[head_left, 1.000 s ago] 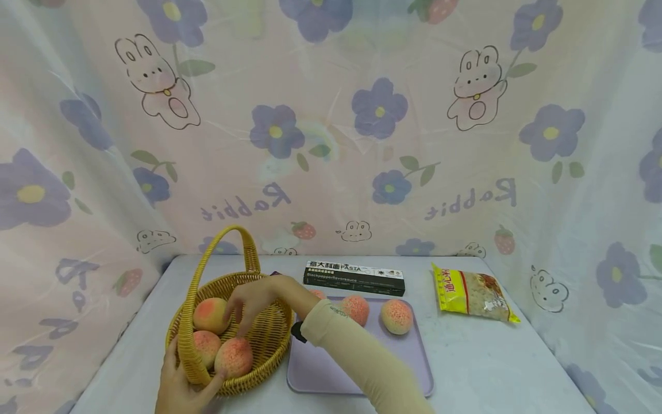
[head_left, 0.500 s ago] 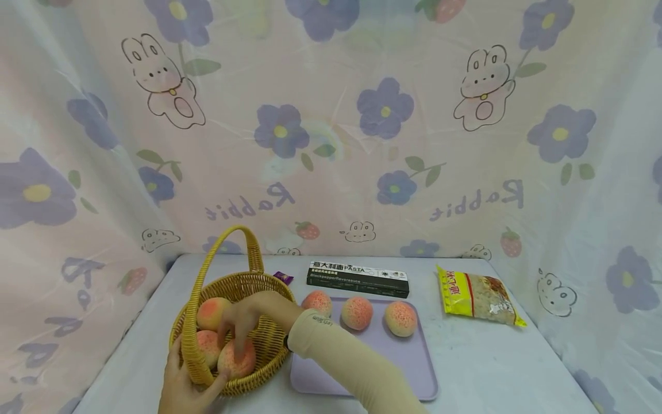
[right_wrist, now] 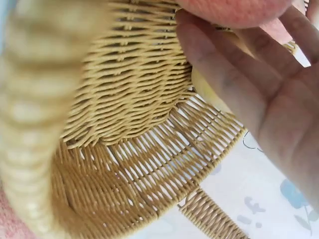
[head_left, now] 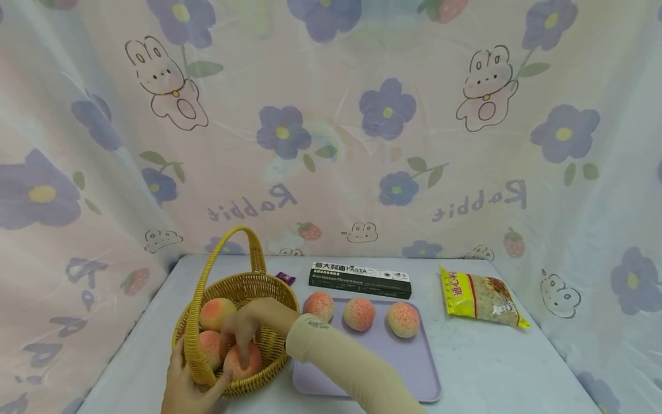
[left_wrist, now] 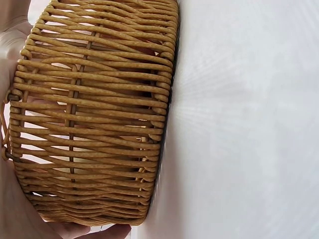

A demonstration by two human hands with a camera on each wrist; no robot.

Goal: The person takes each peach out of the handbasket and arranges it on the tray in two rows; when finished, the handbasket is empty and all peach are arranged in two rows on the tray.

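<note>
We observe the left hand [head_left: 182,388] at the near rim of the wicker basket [head_left: 269,345], fingers and thumb curled around its wall at the foot of the yellow handle [head_left: 207,287]; the left wrist view shows the palm flat against the woven side [left_wrist: 94,114]. The right hand [head_left: 247,323] reaches into the basket, its fingers bent over the front peach [head_left: 243,359] and touching it; the right wrist view shows the fingers [right_wrist: 219,69] laid against the fruit [right_wrist: 234,10], but we cannot tell whether the grip is closed. Two more peaches lie in the basket, one at the back [head_left: 217,313] and one at the left [head_left: 209,348]. The basket stands on the worktop [head_left: 496,368], just left of a lilac tray [head_left: 393,368] carrying three peaches in a row [head_left: 359,313]. Behind the tray lies a black pasta box [head_left: 360,279]; a yellow food packet [head_left: 481,296] lies to its right.
</note>
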